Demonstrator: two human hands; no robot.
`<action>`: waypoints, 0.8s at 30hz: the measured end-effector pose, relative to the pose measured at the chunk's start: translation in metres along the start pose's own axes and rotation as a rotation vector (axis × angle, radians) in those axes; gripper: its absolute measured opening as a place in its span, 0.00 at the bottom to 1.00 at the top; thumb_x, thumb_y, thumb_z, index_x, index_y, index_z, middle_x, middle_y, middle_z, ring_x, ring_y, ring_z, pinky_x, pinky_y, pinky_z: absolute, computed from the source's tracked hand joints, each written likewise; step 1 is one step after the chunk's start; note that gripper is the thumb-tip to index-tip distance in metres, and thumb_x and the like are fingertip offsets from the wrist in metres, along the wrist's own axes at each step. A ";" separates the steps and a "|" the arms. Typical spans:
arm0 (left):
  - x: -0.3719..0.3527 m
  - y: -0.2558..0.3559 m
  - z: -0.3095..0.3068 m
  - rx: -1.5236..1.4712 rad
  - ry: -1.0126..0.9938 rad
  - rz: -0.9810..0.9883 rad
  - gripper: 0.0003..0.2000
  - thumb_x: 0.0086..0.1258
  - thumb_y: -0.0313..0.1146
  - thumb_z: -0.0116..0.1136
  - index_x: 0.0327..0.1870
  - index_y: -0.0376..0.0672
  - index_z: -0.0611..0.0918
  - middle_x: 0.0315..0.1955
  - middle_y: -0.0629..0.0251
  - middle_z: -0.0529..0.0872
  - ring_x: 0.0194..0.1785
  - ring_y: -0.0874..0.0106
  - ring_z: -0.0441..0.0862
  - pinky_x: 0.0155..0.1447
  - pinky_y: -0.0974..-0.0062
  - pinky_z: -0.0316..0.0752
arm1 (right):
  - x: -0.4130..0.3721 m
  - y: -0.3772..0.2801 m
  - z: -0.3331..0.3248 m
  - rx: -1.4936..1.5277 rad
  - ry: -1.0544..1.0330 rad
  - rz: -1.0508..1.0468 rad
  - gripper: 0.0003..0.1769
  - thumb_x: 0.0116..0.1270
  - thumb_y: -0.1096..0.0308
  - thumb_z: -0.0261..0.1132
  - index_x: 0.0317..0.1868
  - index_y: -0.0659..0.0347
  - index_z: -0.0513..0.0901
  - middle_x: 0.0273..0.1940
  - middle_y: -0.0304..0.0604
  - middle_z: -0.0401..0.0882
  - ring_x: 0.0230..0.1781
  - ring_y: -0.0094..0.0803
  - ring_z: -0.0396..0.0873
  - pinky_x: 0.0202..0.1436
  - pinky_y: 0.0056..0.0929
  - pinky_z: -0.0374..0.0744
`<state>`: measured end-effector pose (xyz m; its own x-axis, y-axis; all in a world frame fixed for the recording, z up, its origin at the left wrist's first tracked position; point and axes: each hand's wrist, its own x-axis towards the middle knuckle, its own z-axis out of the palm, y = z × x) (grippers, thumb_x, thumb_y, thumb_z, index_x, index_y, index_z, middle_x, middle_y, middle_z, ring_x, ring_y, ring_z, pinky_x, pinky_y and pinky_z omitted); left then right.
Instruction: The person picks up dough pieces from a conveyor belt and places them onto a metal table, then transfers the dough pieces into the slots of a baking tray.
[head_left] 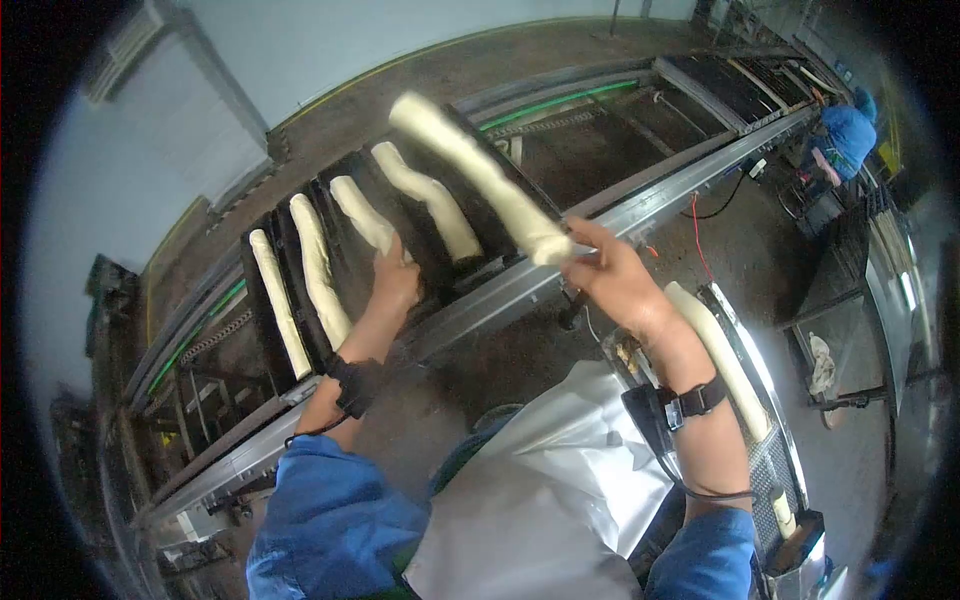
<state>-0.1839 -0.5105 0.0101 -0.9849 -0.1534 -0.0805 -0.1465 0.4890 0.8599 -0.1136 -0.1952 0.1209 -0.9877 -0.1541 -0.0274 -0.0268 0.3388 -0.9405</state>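
Note:
My right hand (612,275) grips one end of a long pale dough stick (470,165) and holds it in the air above the black baking tray (500,205). My left hand (395,280) presses on the near end of another dough stick (362,215) that lies in a tray channel. Three more dough sticks lie in neighbouring channels: one on the right (425,195) and two on the left (318,265) (278,300). The tray rides on a metal conveyor rail (520,285).
A further dough stick (725,360) lies on a narrow belt at my right side. A person in blue (845,135) works at the far right end of the line. A white apron (540,500) covers my front. Concrete floor lies beyond the conveyor.

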 end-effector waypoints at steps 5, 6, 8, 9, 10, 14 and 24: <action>-0.005 0.026 0.005 -0.131 -0.031 -0.122 0.38 0.60 0.21 0.52 0.76 0.46 0.58 0.73 0.42 0.50 0.75 0.49 0.52 0.75 0.65 0.52 | -0.038 0.140 -0.091 -1.106 0.400 0.250 0.33 0.63 0.65 0.66 0.67 0.61 0.66 0.65 0.57 0.66 0.64 0.54 0.68 0.68 0.43 0.68; -0.003 0.021 0.007 -0.135 -0.037 -0.121 0.38 0.60 0.21 0.52 0.76 0.46 0.58 0.73 0.42 0.50 0.75 0.49 0.52 0.75 0.65 0.52 | -0.055 0.161 -0.108 -1.105 0.425 0.451 0.33 0.63 0.63 0.66 0.67 0.60 0.66 0.65 0.56 0.67 0.65 0.53 0.68 0.68 0.45 0.68; 0.005 0.010 0.009 -0.136 -0.010 -0.071 0.39 0.58 0.22 0.56 0.76 0.43 0.57 0.73 0.41 0.49 0.76 0.50 0.51 0.76 0.66 0.52 | -0.085 0.160 -0.110 -1.023 0.507 0.722 0.33 0.61 0.59 0.66 0.65 0.59 0.67 0.60 0.55 0.70 0.62 0.53 0.70 0.64 0.49 0.70; 0.003 0.017 0.009 -0.140 -0.015 -0.068 0.39 0.58 0.22 0.56 0.76 0.43 0.57 0.73 0.41 0.49 0.76 0.50 0.51 0.76 0.66 0.52 | -0.095 0.167 -0.110 -1.025 0.513 0.726 0.33 0.61 0.59 0.66 0.65 0.59 0.67 0.60 0.55 0.70 0.62 0.53 0.70 0.64 0.49 0.70; 0.000 0.029 0.007 0.094 0.034 -0.054 0.40 0.58 0.23 0.58 0.75 0.41 0.57 0.73 0.40 0.51 0.76 0.51 0.51 0.75 0.66 0.53 | -0.102 0.177 -0.109 -1.092 0.508 0.635 0.32 0.60 0.56 0.67 0.63 0.60 0.69 0.62 0.54 0.70 0.64 0.50 0.68 0.64 0.48 0.70; 0.016 0.067 0.003 -0.239 0.103 0.320 0.43 0.56 0.26 0.63 0.75 0.40 0.55 0.71 0.41 0.58 0.75 0.52 0.56 0.74 0.65 0.56 | -0.095 0.170 -0.114 -1.203 0.379 0.668 0.30 0.58 0.52 0.68 0.55 0.60 0.72 0.63 0.50 0.70 0.66 0.47 0.66 0.64 0.47 0.69; 0.133 0.102 0.019 -0.463 0.163 0.160 0.34 0.63 0.27 0.57 0.74 0.41 0.62 0.61 0.51 0.74 0.56 0.67 0.76 0.58 0.71 0.70 | -0.188 0.090 -0.187 -0.589 0.471 0.339 0.27 0.45 0.78 0.71 0.51 0.66 0.79 0.45 0.55 0.84 0.45 0.44 0.84 0.49 0.38 0.82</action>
<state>-0.3319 -0.4645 0.0776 -0.9589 -0.2579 0.1182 0.0974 0.0920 0.9910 0.0405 0.0381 0.1046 -0.9144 0.4046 -0.0099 0.3371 0.7479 -0.5718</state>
